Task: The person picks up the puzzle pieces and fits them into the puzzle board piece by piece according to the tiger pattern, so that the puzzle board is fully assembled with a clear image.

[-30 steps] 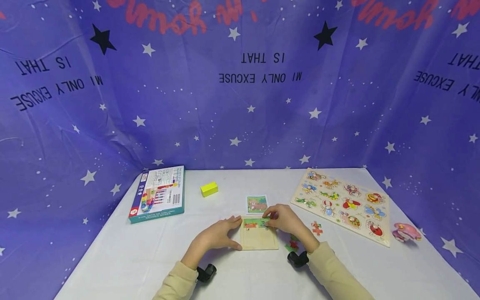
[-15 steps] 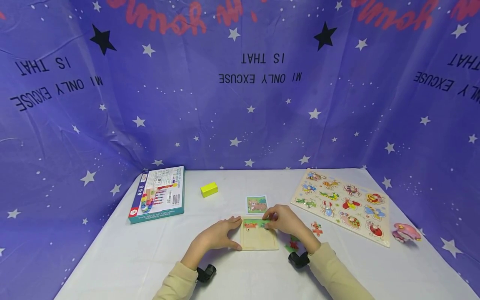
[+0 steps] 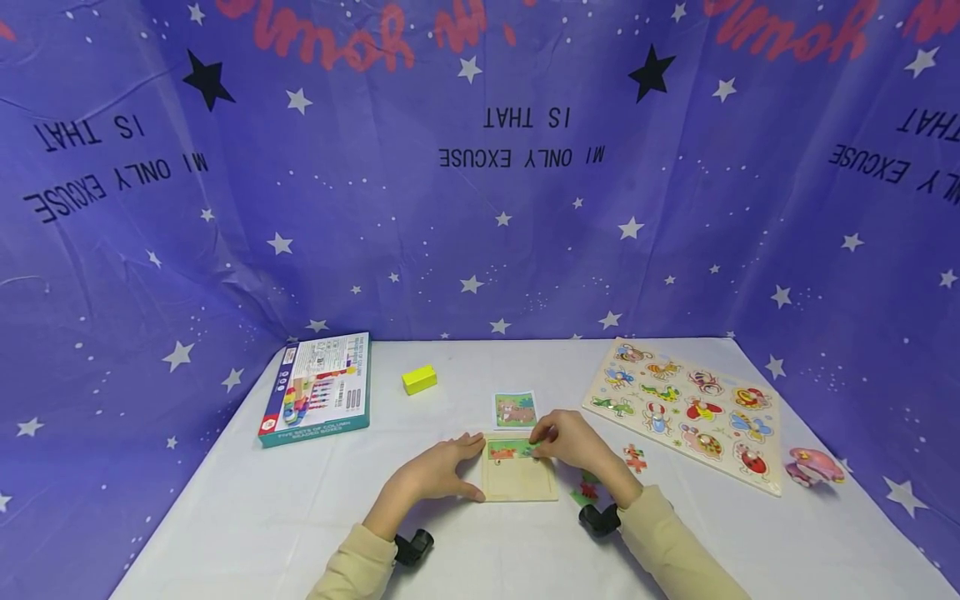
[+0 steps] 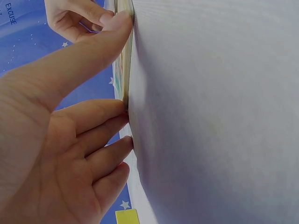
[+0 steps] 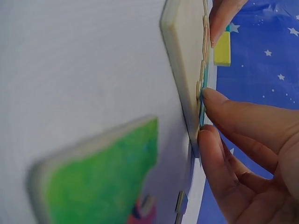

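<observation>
A wooden puzzle board [image 3: 519,482] lies on the white table in front of me. Picture pieces, green with an orange animal [image 3: 501,451], fill part of its far row. Along the board's left edge rests my left hand [image 3: 435,468], thumb at the near corner and fingertips at the far one. My right hand [image 3: 572,440] pinches a puzzle piece [image 5: 202,105] with thumb and fingertips at the right end of that row; the fingers partly cover it. Just beyond the board is a picture card [image 3: 514,409] of a brown animal.
Loose pieces lie right of the board: an orange one [image 3: 635,457] and a green-and-red one [image 3: 586,488] near the right wrist. A bug puzzle board [image 3: 686,408] and a pink toy [image 3: 813,467] are farther right. A yellow block [image 3: 419,380] and a flat box [image 3: 318,390] stand left.
The right fingers have shifted only slightly at the far row, and the piece under them now sits more in line with the row. My left hand has stayed in place.
</observation>
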`<state>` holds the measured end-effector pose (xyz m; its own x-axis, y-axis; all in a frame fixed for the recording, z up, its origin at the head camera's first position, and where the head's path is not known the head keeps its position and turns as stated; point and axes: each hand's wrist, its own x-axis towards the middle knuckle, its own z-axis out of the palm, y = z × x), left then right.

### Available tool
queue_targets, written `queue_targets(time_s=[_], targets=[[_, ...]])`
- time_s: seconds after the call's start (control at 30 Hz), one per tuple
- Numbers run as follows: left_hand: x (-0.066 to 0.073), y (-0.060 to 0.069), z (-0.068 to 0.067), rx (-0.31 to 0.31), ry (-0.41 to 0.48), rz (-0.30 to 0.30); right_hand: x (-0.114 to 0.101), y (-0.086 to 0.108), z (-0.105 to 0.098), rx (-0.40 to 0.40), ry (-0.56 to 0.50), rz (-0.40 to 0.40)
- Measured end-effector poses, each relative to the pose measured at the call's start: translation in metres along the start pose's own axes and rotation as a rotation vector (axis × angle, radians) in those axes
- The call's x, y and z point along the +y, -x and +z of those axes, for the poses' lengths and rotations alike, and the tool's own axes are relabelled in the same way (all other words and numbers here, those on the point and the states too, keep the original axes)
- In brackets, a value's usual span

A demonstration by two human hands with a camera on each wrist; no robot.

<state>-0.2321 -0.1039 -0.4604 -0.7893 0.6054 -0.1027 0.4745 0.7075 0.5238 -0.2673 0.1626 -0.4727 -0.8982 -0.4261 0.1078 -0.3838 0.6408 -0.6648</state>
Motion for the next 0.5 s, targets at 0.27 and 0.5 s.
queue_targets(time_s=[0.27,0.5], targets=[[-0.0008,-0.0008,0.0011,0.002,-0.004,-0.012,0.0004,0.001,-0.0035,-0.038,-0.026,-0.023],[-0.0022,-0.0027,0.0029,0.005,-0.013,-0.027,0.0034,0.001,-0.0063,-0.065,-0.039,-0.075]])
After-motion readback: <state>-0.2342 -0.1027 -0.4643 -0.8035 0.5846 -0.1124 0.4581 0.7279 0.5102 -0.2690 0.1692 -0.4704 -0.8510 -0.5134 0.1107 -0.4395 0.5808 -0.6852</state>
